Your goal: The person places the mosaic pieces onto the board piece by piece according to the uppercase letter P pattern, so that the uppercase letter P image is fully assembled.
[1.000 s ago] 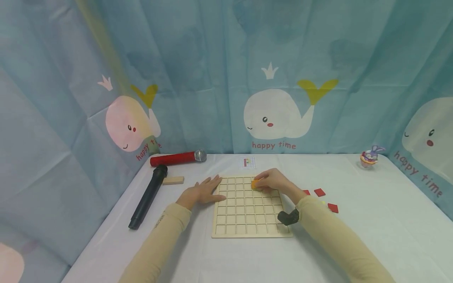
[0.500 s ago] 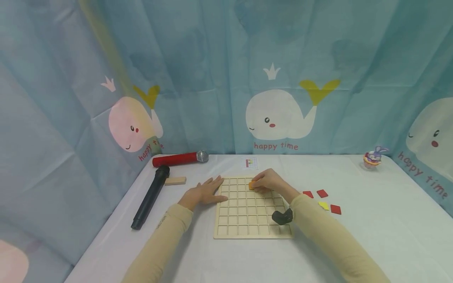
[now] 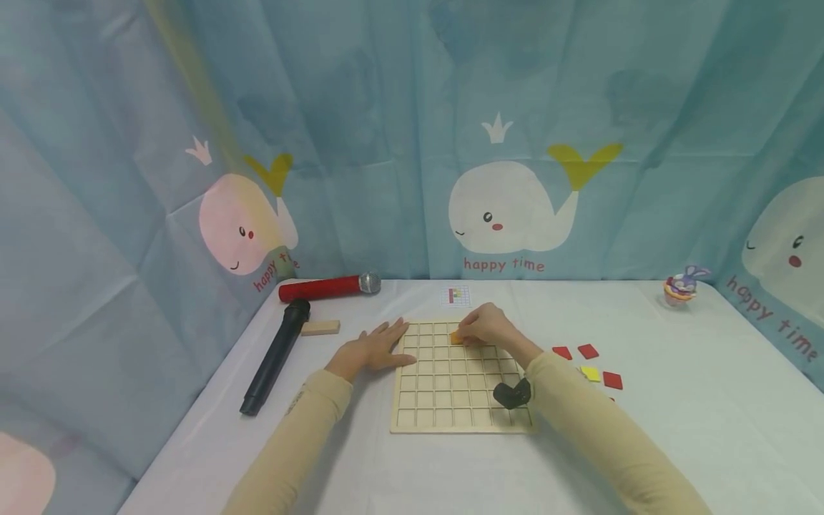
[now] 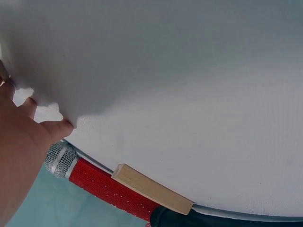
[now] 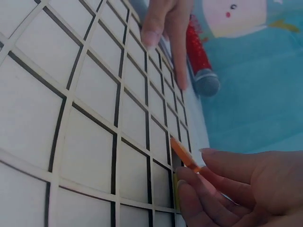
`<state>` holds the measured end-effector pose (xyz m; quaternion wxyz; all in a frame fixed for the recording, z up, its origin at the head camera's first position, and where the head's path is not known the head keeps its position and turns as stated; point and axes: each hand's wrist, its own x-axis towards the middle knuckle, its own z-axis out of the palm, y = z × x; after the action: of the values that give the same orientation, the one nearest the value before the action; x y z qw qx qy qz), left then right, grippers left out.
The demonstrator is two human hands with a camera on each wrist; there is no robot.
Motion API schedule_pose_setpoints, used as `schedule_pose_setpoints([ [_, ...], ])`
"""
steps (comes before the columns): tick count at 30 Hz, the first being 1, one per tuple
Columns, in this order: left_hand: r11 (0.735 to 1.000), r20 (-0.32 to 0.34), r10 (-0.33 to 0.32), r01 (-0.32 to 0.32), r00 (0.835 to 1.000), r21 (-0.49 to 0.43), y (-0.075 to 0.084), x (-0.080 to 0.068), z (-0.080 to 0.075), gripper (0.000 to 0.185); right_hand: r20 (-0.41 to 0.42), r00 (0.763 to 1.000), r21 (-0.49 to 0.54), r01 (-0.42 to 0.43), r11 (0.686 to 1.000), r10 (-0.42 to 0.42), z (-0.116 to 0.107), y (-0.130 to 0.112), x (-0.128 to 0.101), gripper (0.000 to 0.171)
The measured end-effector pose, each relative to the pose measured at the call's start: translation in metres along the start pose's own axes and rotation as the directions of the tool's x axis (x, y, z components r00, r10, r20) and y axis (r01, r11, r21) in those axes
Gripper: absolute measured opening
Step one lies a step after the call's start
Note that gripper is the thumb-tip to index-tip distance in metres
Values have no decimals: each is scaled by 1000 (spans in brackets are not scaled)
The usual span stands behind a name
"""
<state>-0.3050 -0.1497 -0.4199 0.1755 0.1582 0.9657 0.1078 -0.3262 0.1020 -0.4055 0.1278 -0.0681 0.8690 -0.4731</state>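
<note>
Orange plastic, thin and square, makes up the small orange tile [image 3: 456, 337] that is pinched between the thumb and the fingertips [image 5: 191, 198] of the right hand [image 3: 489, 329], and in the right wrist view it is seen tilted, with its lower edge set at a cell in the second row from the far edge of the pale wooden grid board [image 3: 444, 400], a little right of the middle. Such a tile is judged to be very light, stiff and rather smooth, so it could slip or tip if it is squeezed on its flat faces; it is best taken by two opposite edges, as is done now, and lowered flat, because the cell seems only slightly wider than the tile. The board is judged rigid and flat, and it is steadied by the left hand [image 3: 368, 349], which is laid with straight, spread fingers on the board's left rim and on the white tablecloth [image 3: 676, 429] beside it, holding nothing. Right of the board, three red square tiles [image 3: 587, 350] and one yellow square tile [image 3: 589, 373] are lying loose on the cloth. Behind the board a small printed pattern card [image 3: 455, 295] is placed. To the left, well apart, a black microphone [image 3: 275, 368], a red microphone with a silver head [image 3: 328, 287] and a small wooden block [image 3: 320, 327] are seen.
</note>
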Motion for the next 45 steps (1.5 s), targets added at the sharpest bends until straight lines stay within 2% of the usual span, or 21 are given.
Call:
schedule_pose_setpoints([
  [10, 1000, 3, 3, -3, 1000, 0, 1, -1, -1, 86, 15, 1000, 9, -19, 1000, 19, 0, -1, 1, 19],
  [15, 1000, 8, 1, -1, 1000, 17, 1, -2, -2, 85, 78, 996, 24, 43, 999, -44, -6, 7, 5, 26],
  [21, 1000, 14, 2, -2, 1000, 12, 1, -1, -2, 85, 170, 977, 72, 118, 990, -129, -19, 18, 5, 34],
  [26, 1000, 13, 9, -9, 1000, 11, 1, -1, -1, 85, 189, 971, 106, 130, 986, -148, -34, 25, 0, 42],
  [37, 1000, 24, 8, -9, 1000, 22, 0, 1, -1, 85, 132, 982, 106, 125, 987, -138, -67, 33, -16, 49],
  [45, 1000, 19, 0, -1, 1000, 11, -1, 2, 0, 87, 100, 987, 91, 120, 989, -129, -82, 52, -23, 49],
])
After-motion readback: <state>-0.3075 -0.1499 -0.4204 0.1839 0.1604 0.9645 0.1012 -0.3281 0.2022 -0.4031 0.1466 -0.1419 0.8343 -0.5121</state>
